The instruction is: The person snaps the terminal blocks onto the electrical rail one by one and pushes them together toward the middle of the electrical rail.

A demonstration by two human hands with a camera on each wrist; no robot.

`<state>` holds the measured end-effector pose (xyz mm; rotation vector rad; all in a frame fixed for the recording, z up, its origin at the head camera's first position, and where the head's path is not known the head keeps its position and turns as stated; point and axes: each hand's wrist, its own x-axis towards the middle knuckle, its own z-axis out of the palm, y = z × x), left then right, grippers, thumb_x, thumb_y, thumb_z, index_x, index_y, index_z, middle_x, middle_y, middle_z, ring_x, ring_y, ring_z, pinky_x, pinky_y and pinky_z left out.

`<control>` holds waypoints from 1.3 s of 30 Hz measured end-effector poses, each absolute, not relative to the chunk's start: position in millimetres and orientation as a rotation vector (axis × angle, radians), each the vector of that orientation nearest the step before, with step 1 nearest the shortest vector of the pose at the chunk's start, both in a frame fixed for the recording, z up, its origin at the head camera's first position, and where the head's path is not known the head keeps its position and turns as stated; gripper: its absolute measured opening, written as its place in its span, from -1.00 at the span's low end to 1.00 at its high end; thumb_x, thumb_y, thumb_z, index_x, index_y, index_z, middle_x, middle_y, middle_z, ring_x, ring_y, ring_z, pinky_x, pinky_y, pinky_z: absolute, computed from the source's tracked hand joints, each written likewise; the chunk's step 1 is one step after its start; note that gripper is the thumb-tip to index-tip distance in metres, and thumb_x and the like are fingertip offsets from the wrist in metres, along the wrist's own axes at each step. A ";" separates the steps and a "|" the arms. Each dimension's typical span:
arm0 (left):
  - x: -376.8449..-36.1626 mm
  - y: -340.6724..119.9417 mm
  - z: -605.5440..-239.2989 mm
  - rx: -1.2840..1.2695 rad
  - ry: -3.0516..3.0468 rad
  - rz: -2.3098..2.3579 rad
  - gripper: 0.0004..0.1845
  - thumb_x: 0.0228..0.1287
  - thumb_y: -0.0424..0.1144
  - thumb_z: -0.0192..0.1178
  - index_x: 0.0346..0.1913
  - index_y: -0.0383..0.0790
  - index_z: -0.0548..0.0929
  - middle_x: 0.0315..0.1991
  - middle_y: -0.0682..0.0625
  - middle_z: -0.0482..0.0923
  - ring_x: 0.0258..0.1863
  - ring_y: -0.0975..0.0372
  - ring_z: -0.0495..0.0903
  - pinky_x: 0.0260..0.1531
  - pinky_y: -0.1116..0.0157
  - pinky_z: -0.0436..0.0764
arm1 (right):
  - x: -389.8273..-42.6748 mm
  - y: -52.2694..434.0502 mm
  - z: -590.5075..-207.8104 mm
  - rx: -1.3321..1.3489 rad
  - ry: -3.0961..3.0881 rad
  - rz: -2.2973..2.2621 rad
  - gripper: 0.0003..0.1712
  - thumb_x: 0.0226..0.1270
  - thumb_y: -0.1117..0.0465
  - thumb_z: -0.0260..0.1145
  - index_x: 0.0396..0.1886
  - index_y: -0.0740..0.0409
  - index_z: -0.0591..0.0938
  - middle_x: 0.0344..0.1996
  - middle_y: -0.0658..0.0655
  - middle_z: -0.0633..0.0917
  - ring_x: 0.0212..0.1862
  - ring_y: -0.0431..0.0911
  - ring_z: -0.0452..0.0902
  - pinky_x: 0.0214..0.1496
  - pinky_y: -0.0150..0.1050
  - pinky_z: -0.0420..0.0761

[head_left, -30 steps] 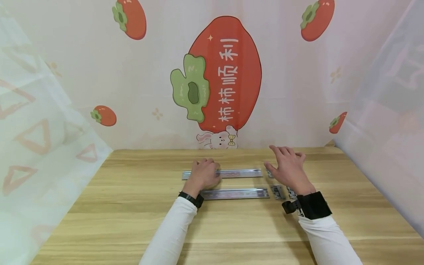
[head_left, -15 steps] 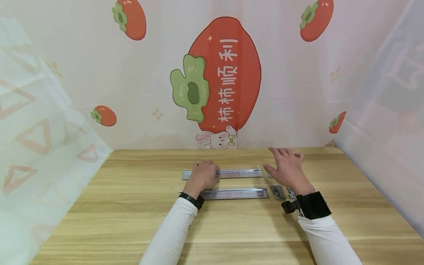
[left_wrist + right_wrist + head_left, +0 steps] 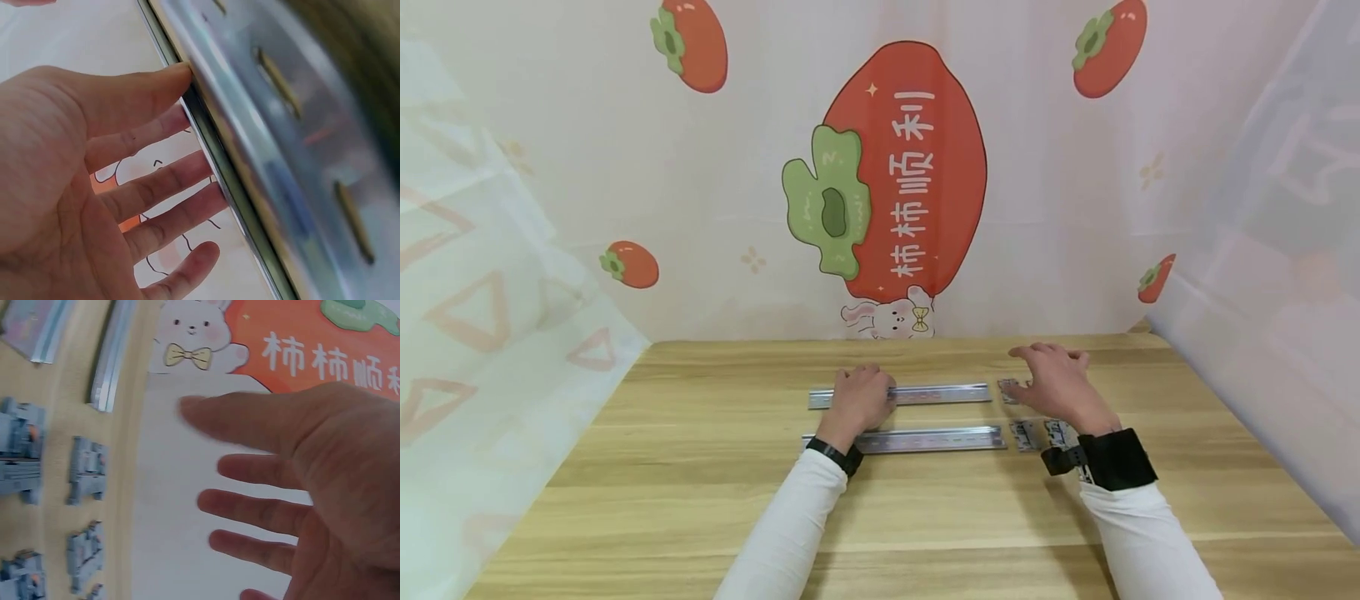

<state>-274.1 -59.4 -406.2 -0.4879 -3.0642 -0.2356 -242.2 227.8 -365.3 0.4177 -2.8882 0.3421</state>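
Two slotted silver mounting rails lie parallel on the table: the far rail (image 3: 942,394) and the near rail (image 3: 934,440). My left hand (image 3: 859,397) rests over the left half of the far rail. In the left wrist view its thumb and loosely bent fingers reach a rail edge, with some fingertips hidden by it. To the right of the rails, my right hand (image 3: 1060,385) hovers with spread fingers and holds nothing. Around and under it sit grey terminal blocks, including one by the near rail (image 3: 1025,435), its neighbour (image 3: 1057,433) and a far one (image 3: 1009,391).
The wood-grain table (image 3: 700,500) ends at a printed back curtain (image 3: 737,167). Pale sheets hang at the left (image 3: 512,317) and right (image 3: 1270,308). In the right wrist view, several grey blocks (image 3: 87,469) stand in two rows beyond the rail ends.
My right hand has come slightly nearer, uncovering more of the terminal blocks. The left hand stays almost where it was over the far rail. The head view has shifted a little.
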 end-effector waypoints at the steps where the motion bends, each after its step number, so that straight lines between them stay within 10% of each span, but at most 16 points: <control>1: -274.2 -59.7 -406.2 -0.483 -3.063 -0.237 -0.75 0.21 -0.09 0.25 -0.07 -0.02 0.70 -0.11 0.01 0.55 -0.05 0.09 0.47 0.05 -0.07 0.28 | -243.4 227.5 -363.5 0.421 -2.907 0.348 -0.35 0.12 0.04 0.40 0.19 0.19 0.47 0.11 0.33 0.50 0.18 0.31 0.27 0.06 0.33 0.00; 16: -273.8 -60.5 -407.2 -0.471 -3.068 -0.221 -0.73 0.20 -0.08 0.26 -0.04 0.02 0.70 -0.05 0.01 0.55 -0.01 0.05 0.47 0.07 -0.12 0.27 | -264.7 222.6 -375.6 0.542 -3.089 0.374 -0.23 -0.15 0.37 0.43 0.21 0.22 0.46 0.12 0.31 0.51 0.13 0.27 0.36 -0.02 0.33 0.06; 39: -277.7 -51.5 -396.4 -0.419 -3.134 -0.204 -0.79 0.12 -0.13 0.33 -0.16 -0.02 0.72 -0.09 0.05 0.60 -0.13 0.10 0.53 0.04 -0.11 0.32 | -272.2 222.0 -388.8 0.470 -3.160 0.363 -0.40 -0.06 0.41 0.41 0.10 0.23 0.56 0.04 0.29 0.57 -0.02 0.16 0.48 0.01 0.37 0.08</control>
